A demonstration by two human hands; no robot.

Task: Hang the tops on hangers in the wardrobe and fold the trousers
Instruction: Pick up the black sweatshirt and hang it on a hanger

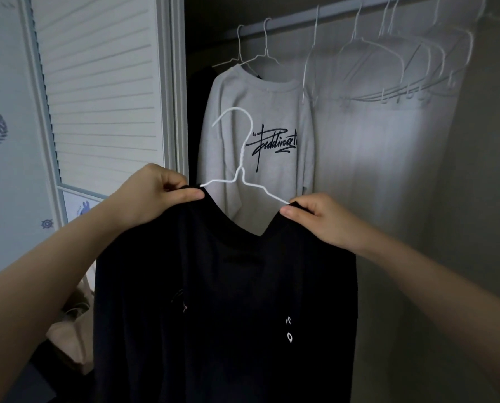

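A: What is in the hands?

B: A black top (225,301), held up in front of the open wardrobe (388,170). The left hand (153,196) pinches its left shoulder, thumb pressed on the cloth and the fingers (173,181) curled behind. The right hand (321,219) pinches the right shoulder the same way.

A: Is it on a hanger?

B: Yes, a white wire hanger (243,158) sits inside the neckline. Its two sloping arms run down under the cloth right at each thumb, and its hook stands up between the two hands, above the collar, free of the rail.

A: And what does the wardrobe hold?

B: A rail (344,13) runs across the top, well above the fingers. A grey sweatshirt (254,135) with black script lettering hangs from it on a wire hanger, directly behind the raised hook. A second hanger hook sits beside that one, up and left; what it carries is too dark to tell. Above and to the right of the right hand hangs a bunch of bare white hangers (400,68), crowded together, some tilted.

A: Anything outside it?

B: A white louvred door (103,82) stands above the left hand. Below the left forearm lies a pale bundle of cloth (74,335); I cannot tell what garment it is.
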